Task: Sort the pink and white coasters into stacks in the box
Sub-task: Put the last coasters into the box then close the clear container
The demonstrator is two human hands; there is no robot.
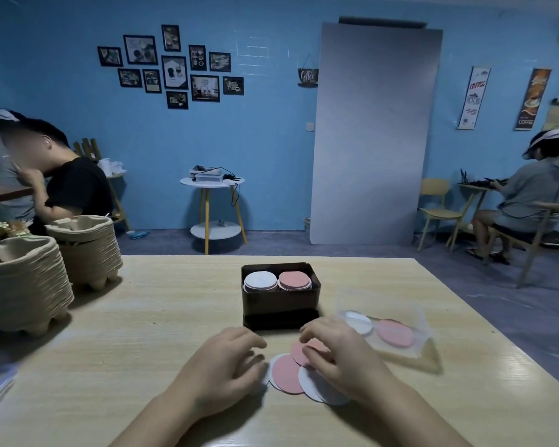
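A dark box [280,301] stands mid-table with a white coaster stack [260,281] on its left and a pink coaster stack [294,279] on its right. In front of it, loose pink coasters [284,372] and white coasters [307,382] lie overlapped on the table. My left hand [221,366] rests over the left edge of this pile, fingers loosely curled. My right hand [339,353] lies over the pile's right side, fingertips touching a pink coaster [299,351]; whether it pinches it is unclear.
A clear plastic tray [391,333] holding one white and one pink coaster lies at the right of the box. Two tall stacks of pulp cup carriers [23,282] stand at the table's left. People sit at other tables in the background.
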